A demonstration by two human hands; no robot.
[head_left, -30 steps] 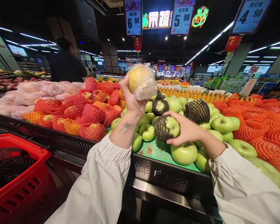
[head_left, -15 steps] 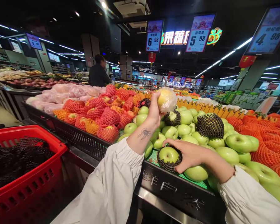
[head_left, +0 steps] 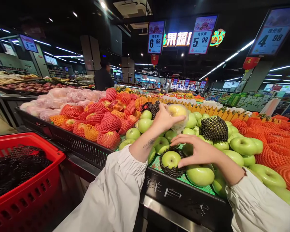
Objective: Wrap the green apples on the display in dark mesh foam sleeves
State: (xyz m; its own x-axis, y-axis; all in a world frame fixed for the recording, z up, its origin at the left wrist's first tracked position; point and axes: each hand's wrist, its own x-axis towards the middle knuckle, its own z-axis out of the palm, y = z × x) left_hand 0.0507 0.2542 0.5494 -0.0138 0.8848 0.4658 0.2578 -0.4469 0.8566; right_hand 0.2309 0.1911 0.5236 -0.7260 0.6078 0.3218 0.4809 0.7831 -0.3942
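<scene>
In my left hand point(head_left: 166, 117) is a pale yellow fruit wrapped in clear plastic point(head_left: 177, 111), gripped above the heap of green apples point(head_left: 200, 175). A single green apple in a black foam net point(head_left: 171, 159) sits at the front of the display, stem side up. Just right of it is my right hand point(head_left: 199, 148), with thumb and fingers spread and curved; the thumb tip is at the net's right edge and may be touching it. Another black foam net point(head_left: 214, 129) lies on the apples behind my right hand.
Red-netted apples point(head_left: 111, 120) fill the left of the display, and orange-netted fruit point(head_left: 275, 145) the right. A black rim point(head_left: 183, 193) runs along the front. To the left stands a red basket point(head_left: 45, 143) of black foam nets. A person point(head_left: 103, 75) stands farther back.
My left hand has lowered the wrapped fruit and turned over. My right hand has come off the netted apple, its fingers lifted and spread. The view has shifted slightly.
</scene>
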